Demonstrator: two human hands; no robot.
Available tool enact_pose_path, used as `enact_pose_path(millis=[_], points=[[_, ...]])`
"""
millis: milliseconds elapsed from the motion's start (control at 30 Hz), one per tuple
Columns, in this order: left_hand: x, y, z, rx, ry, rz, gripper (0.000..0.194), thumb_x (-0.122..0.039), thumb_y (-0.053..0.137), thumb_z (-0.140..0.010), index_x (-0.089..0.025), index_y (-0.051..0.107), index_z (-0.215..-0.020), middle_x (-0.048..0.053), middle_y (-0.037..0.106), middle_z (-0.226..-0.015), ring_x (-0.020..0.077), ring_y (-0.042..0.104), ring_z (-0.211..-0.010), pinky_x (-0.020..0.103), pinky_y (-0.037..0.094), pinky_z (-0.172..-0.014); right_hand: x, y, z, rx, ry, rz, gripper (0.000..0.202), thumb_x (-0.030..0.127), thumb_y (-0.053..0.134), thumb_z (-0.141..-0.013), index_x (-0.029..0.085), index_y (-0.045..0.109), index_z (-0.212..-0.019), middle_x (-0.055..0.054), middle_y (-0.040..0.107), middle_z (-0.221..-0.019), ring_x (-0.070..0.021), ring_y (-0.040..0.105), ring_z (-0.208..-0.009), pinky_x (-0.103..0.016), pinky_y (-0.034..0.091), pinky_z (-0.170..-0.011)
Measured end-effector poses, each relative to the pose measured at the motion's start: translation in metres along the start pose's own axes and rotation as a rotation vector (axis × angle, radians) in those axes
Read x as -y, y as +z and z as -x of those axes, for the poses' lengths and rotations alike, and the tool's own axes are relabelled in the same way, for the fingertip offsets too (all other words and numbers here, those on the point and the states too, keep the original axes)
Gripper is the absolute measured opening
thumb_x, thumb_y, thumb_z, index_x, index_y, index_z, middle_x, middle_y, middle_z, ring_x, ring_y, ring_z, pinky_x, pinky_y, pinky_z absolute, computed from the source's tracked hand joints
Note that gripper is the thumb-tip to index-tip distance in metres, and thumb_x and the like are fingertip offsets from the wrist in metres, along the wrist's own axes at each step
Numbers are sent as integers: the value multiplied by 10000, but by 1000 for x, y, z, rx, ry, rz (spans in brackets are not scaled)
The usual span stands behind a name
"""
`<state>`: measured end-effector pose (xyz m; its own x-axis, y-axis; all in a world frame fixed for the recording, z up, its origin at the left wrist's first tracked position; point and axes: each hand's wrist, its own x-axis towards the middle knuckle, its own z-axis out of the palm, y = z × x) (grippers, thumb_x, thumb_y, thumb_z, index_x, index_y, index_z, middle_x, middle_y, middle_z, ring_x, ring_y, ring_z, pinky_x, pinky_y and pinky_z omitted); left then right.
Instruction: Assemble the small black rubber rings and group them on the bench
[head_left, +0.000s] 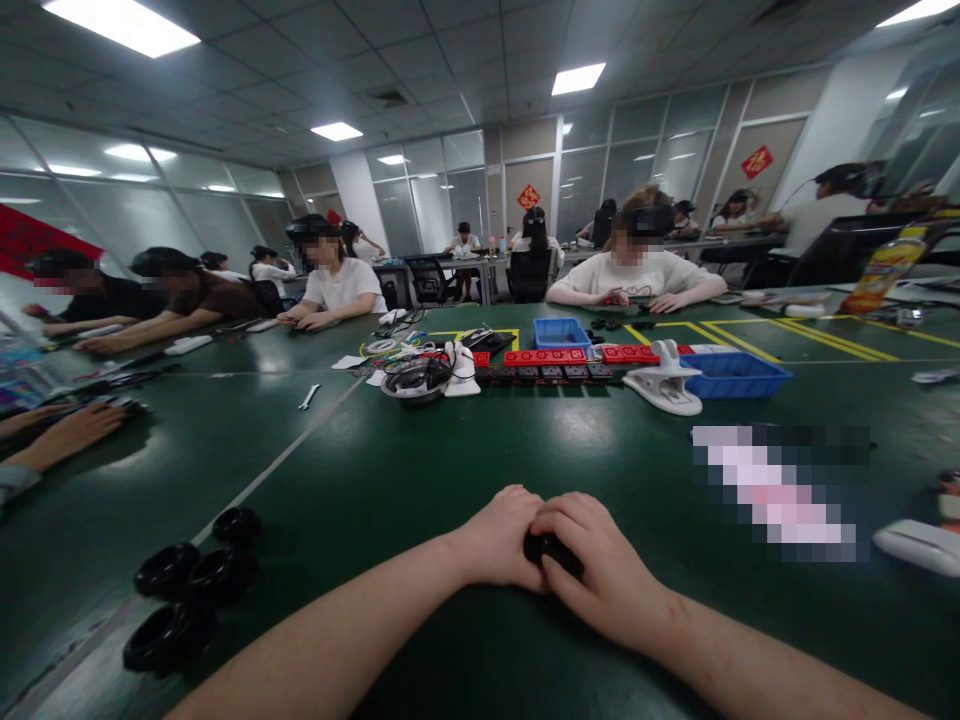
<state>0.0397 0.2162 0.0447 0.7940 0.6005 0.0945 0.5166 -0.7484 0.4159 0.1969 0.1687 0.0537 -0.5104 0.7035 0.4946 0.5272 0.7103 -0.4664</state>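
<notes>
Close in front of me on the green table, my right hand is curled over a small black part. My left hand is pressed against the part's left side, its fingers bent and meeting those of the right. Most of the part is covered by my hands, so its full shape cannot be made out. Over to the left lie several black ring-shaped parts with hollow centres, grouped together on the tabletop.
Across the table run red and black power sockets, with a white clamp, blue bins and a cable coil. A wrench lies left. At right is a white object. Co-workers sit around; one's hands are at far left.
</notes>
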Motion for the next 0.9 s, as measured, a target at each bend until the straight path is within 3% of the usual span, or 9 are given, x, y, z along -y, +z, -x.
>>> enact_pose_path(millis=[167,333,467,567,700,900], points=[[9,2,-1,52,67,9,317,-327,704,-564,-198,552,-810,-8,548,-910,194,508,-914,410,246,-986,5,-2,1,38,-162,-51,190,73,385,-634,199,517,-689,-5,559,-699,-162,504,-771,-395,346,-846],[10,6,0,61,84,4,347,-320,709,-559,-216,569,-859,1,536,-997,210,483,-978,426,205,-1009,9,-2,4,51,-219,-98,232,54,357,-627,210,515,-695,22,564,-656,-133,535,-760,-401,264,-956],[5,6,2,17,62,-30,477,-377,704,-556,-207,534,-967,20,541,-969,212,492,-947,414,229,-1000,7,-3,5,35,-160,-74,259,86,405,-661,212,518,-858,-4,594,-811,-161,528,-864,-428,230,-982],[1,7,3,-28,42,-34,571,-423,685,-576,-198,477,-1058,39,536,-1009,228,485,-971,427,229,-999,3,-1,3,-14,-53,-6,230,196,493,-697,183,492,-926,-59,564,-918,-206,499,-889,-425,335,-883],[-5,6,2,-46,-11,-35,597,-507,666,-571,-189,463,-1034,49,544,-987,239,498,-937,440,263,-972,-2,3,0,-23,109,119,228,329,558,-718,161,493,-858,-67,522,-838,-210,477,-784,-384,400,-716],[-14,7,2,-86,-91,-91,535,-513,661,-568,-185,493,-955,31,558,-885,224,515,-862,436,266,-979,-2,5,-1,8,207,193,156,291,563,-719,175,470,-766,-38,492,-758,-190,448,-722,-359,392,-675]])
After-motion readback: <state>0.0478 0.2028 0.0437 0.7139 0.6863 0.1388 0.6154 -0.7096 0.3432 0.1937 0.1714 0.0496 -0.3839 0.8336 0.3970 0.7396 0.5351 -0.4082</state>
